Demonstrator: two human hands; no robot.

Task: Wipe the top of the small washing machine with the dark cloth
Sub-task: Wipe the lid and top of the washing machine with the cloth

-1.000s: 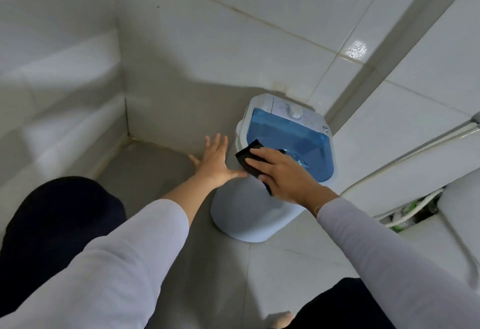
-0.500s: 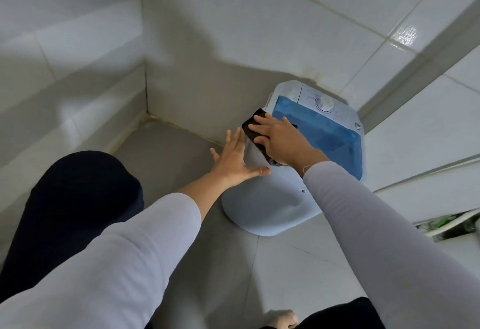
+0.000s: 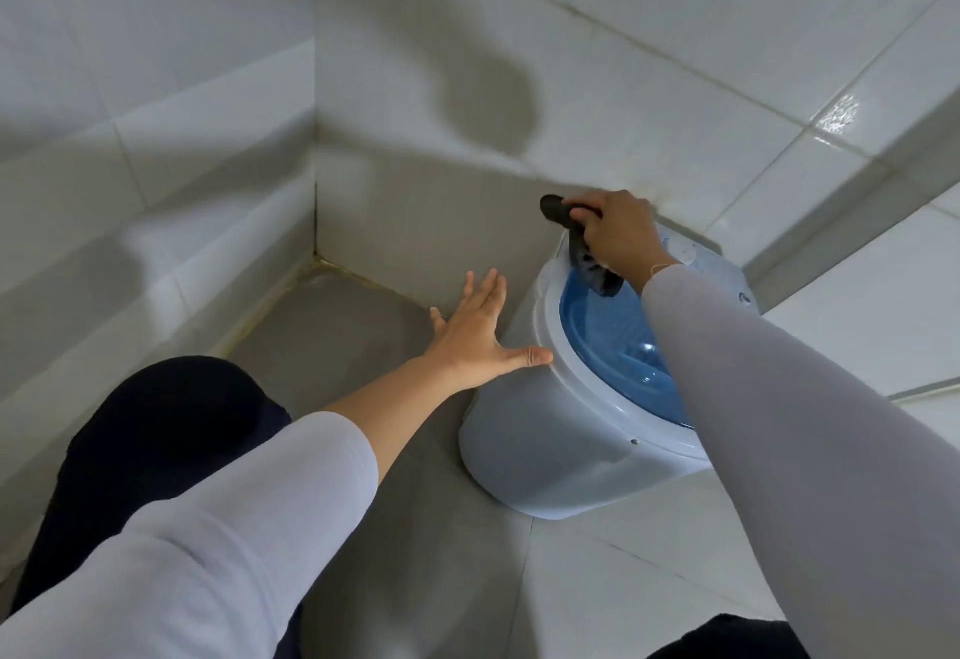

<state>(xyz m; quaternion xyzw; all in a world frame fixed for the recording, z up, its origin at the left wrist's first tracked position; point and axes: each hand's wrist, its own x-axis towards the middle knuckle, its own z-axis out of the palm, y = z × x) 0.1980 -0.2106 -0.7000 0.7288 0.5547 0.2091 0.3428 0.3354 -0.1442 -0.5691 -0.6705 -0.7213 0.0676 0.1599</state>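
Far left: white tiled wall [image 3: 156,102], horizontal grout lines, meeting a second tiled wall at a corner seam. Grey shadow blotch on the back wall.

Lower left: dark trouser knee [image 3: 166,429], bent, over grey floor tiles [image 3: 332,336]. Pale long sleeve [image 3: 208,528] running up from the bottom edge toward centre.

Centre: left hand [image 3: 478,341] spread flat, fingers apart and extended, nothing gripped. Thumb tip touching the white rim of the small washing machine [image 3: 545,455] on its left side; palm and fingers against or just beside the machine's side, contact there unclear.

Right of centre: small washing machine standing on the floor tiles, tucked close to the back wall. White rounded body, translucent blue lid [image 3: 608,341] on top, white control strip at the rear, mostly hidden behind the hand and sleeve.

Above the machine: right hand [image 3: 618,237] curled closed around the dark cloth [image 3: 592,268], at the rear left edge of the machine's top. One bunched end of the cloth poking out leftward past the fingers, beyond the machine's edge; other end hanging down onto the back of the blue lid, touching it.

Right: second pale sleeve crossing over the lid's right half, down to the bottom right corner. More white wall tile behind, with a glare patch at upper right.
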